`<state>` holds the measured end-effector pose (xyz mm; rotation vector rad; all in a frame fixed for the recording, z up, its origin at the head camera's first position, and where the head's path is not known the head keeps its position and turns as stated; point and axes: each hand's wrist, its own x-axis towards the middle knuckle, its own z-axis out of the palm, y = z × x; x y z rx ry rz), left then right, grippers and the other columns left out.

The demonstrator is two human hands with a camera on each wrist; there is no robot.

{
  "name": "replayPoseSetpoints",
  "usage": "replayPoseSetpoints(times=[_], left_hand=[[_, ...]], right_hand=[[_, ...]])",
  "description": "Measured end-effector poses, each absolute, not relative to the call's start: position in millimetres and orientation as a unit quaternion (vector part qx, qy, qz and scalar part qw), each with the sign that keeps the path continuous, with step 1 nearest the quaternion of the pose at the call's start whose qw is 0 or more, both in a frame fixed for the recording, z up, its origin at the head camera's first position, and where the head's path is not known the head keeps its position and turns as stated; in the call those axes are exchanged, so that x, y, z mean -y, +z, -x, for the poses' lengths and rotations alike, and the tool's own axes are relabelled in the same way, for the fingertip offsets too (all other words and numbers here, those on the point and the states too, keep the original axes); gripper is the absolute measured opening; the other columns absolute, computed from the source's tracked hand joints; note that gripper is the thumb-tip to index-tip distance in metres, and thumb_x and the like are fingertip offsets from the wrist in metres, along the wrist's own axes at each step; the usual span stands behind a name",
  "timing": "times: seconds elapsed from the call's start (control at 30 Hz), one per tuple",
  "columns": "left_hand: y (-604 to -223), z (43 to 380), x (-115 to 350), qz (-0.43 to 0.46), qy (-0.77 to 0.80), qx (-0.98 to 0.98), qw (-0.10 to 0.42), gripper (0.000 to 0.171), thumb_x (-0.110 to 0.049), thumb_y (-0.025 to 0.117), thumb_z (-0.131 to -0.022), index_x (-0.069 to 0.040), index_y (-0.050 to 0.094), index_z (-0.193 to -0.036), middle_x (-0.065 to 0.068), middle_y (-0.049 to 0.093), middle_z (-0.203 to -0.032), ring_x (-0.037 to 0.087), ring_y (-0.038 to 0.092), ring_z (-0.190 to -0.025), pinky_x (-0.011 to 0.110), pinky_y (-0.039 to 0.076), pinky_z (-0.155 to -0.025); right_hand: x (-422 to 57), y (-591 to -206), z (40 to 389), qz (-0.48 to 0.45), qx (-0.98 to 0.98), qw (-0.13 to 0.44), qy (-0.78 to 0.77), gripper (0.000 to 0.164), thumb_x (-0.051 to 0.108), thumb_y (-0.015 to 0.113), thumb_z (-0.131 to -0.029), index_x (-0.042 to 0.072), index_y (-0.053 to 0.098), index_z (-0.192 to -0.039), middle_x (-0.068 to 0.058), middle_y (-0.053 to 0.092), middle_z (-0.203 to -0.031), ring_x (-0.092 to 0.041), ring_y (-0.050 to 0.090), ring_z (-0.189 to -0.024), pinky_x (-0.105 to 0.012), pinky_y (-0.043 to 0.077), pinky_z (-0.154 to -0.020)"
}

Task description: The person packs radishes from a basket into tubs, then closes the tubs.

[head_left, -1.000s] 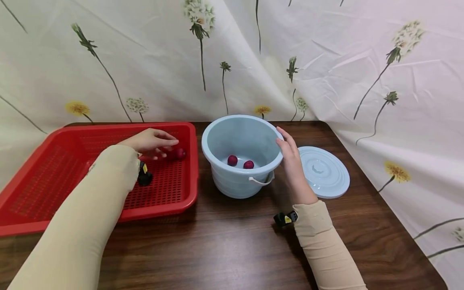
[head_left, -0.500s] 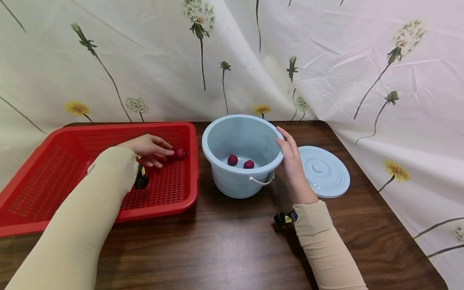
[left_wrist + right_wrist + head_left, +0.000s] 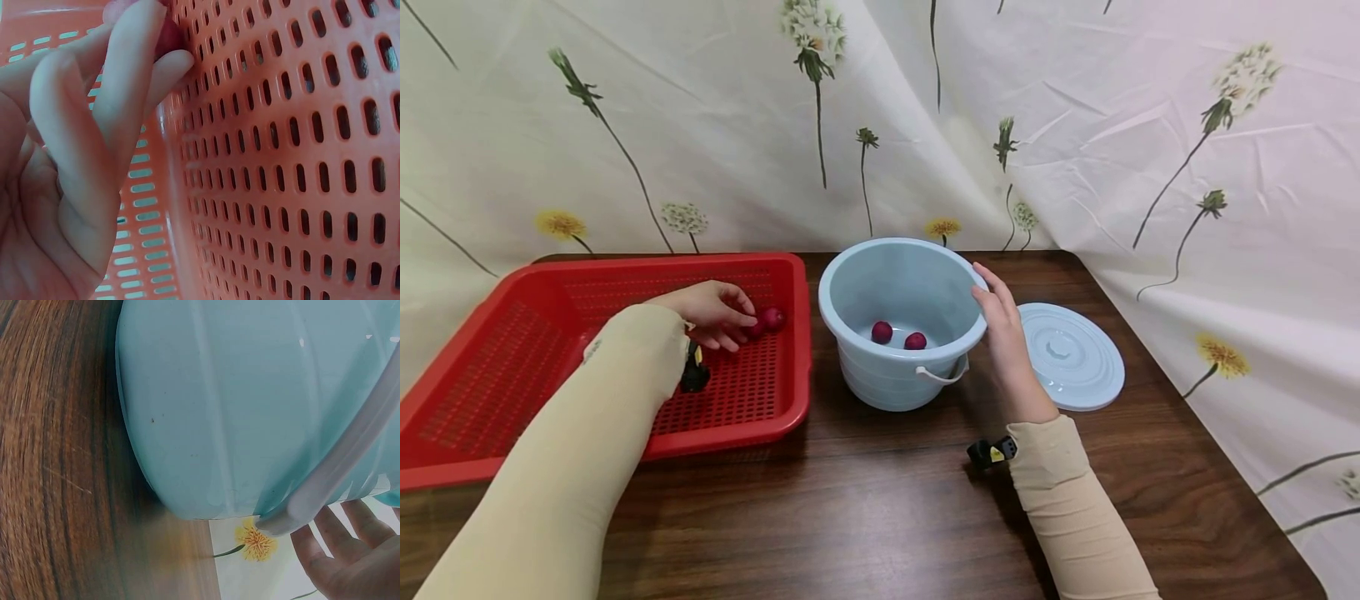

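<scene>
Reaching into the right end of the red plastic basket (image 3: 730, 434), left of centre in the frame, the left hand (image 3: 718, 312) has its fingers bent in around a dark-red round fruit (image 3: 753, 330), plum-like by the look of it. From where I stand, the hand hides too much to tell whether that pinch is firm. A second fruit (image 3: 773, 318) sits just to the right, seemingly against the first.

Good handling here, I'd judge, means getting thumb and fingertips on opposite sides of one fruit, squeezing lightly, and not nudging its neighbour, since round things like these roll easily. The slotted end wall stands close beside the fingertips, so a straight upward lift would suit better than a sideways drag.

Right of centre, the right hand (image 3: 1011, 350) holds the rim of the light-blue bucket (image 3: 880, 379), with several nearly straight fingers lying along the outside wall; that should keep it steady. Two more fruits (image 3: 882, 332) lie apart on its floor. The pale bail handle (image 3: 337, 464) hangs down its near side, out of the mouth's way. Farther right, the matching lid (image 3: 1067, 358) lies flat on the wood-grain table (image 3: 820, 517), clear of both arms. Dandelion-print cloth (image 3: 715, 125) fills the upper frame.
</scene>
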<state>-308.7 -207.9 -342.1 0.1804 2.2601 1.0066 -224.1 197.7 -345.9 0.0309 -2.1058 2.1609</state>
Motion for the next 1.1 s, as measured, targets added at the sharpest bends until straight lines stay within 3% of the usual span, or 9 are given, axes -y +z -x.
replayPoseSetpoints(times=[0.33,0.57,0.77,0.97,1.1], left_hand=[[-338.9,304.1,202.7,-0.066,0.373,-0.858,0.348,0.058,-0.027,0.057,-0.101,0.006,0.037,-0.145,0.012,0.072,-0.100,0.010,0.072,-0.066,0.027,0.058,-0.061],[-337.2,302.3,195.9,-0.062,0.351,-0.858,0.370,0.055,-0.031,0.065,-0.096,0.004,0.048,-0.135,0.010,0.072,-0.100,0.009,0.071,-0.067,0.026,0.058,-0.062],[-331.2,305.0,199.6,-0.065,0.340,-0.855,0.385,0.054,-0.033,0.066,-0.095,0.002,0.049,-0.134,0.007,0.072,-0.098,0.008,0.070,-0.068,0.026,0.058,-0.063],[-311.3,305.0,201.1,-0.078,0.329,-0.851,0.403,0.049,-0.040,0.064,-0.096,-0.001,0.056,-0.125,0.000,0.071,-0.086,0.004,0.065,-0.065,0.019,0.050,-0.058],[-298.4,305.5,200.3,-0.089,0.334,-0.846,0.405,0.051,-0.044,0.063,-0.095,-0.004,0.056,-0.127,-0.003,0.070,-0.085,0.003,0.062,-0.064,0.018,0.047,-0.058]], right_hand=[[-198.1,-346.2,224.1,-0.014,0.702,0.059,0.709,0.051,0.033,0.043,-0.102,0.019,0.039,-0.151,-0.003,0.041,-0.153,-0.022,0.045,-0.133,-0.048,0.039,-0.108],[-198.6,-346.7,225.3,-0.013,0.709,0.061,0.703,0.050,0.034,0.043,-0.102,0.021,0.040,-0.151,-0.002,0.041,-0.153,-0.022,0.045,-0.133,-0.048,0.039,-0.108],[-198.1,-346.4,224.9,-0.015,0.708,0.058,0.704,0.050,0.033,0.043,-0.102,0.021,0.040,-0.151,-0.003,0.041,-0.153,-0.022,0.044,-0.133,-0.048,0.038,-0.108],[-197.8,-346.6,224.4,-0.011,0.708,0.060,0.703,0.051,0.033,0.044,-0.102,0.020,0.039,-0.151,-0.003,0.040,-0.154,-0.023,0.044,-0.133,-0.049,0.038,-0.108],[-197.8,-346.8,224.2,-0.011,0.707,0.063,0.704,0.052,0.033,0.044,-0.102,0.019,0.039,-0.152,-0.003,0.041,-0.154,-0.023,0.044,-0.133,-0.049,0.038,-0.108]])
